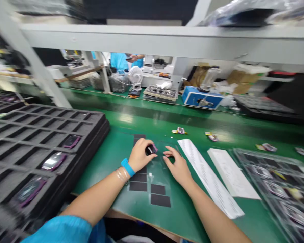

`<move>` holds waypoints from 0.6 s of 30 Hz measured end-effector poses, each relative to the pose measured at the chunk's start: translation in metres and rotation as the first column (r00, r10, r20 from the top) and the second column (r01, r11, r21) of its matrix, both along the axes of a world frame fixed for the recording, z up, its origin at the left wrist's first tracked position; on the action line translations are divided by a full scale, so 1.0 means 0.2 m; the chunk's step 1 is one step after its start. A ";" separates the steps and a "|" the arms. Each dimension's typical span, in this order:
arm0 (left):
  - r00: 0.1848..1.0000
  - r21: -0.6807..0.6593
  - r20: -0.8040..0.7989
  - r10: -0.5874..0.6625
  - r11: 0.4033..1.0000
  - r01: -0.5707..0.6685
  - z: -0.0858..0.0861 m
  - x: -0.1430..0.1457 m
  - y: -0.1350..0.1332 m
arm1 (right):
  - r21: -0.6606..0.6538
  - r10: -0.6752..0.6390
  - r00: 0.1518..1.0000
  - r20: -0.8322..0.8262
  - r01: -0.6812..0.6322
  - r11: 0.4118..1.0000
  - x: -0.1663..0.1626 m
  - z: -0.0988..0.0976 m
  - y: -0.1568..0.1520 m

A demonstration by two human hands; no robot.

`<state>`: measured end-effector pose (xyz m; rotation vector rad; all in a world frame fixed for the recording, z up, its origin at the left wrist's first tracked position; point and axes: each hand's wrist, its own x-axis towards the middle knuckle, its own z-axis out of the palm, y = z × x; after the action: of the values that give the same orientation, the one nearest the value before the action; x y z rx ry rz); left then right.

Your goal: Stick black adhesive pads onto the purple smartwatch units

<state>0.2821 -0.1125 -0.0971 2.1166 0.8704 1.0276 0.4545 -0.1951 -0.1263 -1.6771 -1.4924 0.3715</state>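
My left hand [140, 154] grips a small watch-like device [150, 149] with a dark face, white marks on it and a purple rim. To its right, my right hand [176, 166] is above the green mat, thumb and forefinger close together. A thin, clear or dark edge shows by those fingers, too blurred to name. Below both hands lie strips of black rectangular pieces [160, 200] on clear backing. Another column of black pieces [138, 186] runs under my left hand. A tiny white piece [150, 174] lies between the columns.
A stack of black foam trays [48, 131] at left holds several purple-rimmed devices [54, 160]. White paper strips [210, 179] and a clear tray [276, 189] of parts are at right. Small round parts [180, 130] lie behind. A shelf beam [152, 42] crosses above; a person's hand [135, 58] shows beyond.
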 end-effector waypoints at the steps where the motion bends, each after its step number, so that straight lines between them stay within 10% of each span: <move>1: 1.000 0.005 0.020 0.016 1.000 -0.016 0.03 -0.02 -0.02 | -0.007 0.002 1.000 0.001 -0.002 1.000 0.00 0.00 0.00; 6: 0.936 0.062 0.171 0.307 0.945 -0.321 0.23 -0.33 -0.27 | -0.015 0.020 1.000 0.017 -0.020 1.000 0.02 -0.02 0.00; 11: 0.735 0.313 0.094 0.672 0.681 -0.662 0.44 -0.87 -0.52 | -0.042 0.041 0.998 0.048 -0.039 0.998 0.00 -0.02 0.00; 14: 0.586 0.403 -0.062 0.808 0.557 -0.726 0.52 -1.19 -0.44 | -0.048 0.086 0.996 0.039 -0.084 0.995 -0.04 -0.01 -0.01; 18: 0.517 0.394 -0.251 0.819 0.574 -0.718 0.47 -1.46 -0.19 | -0.044 0.125 0.992 0.025 -0.124 0.991 -0.11 0.01 -0.05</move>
<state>-0.0096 -0.1505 -0.0034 2.1829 2.1690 1.1438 0.4328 -0.2054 -0.1245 -1.6327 -1.6251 0.4514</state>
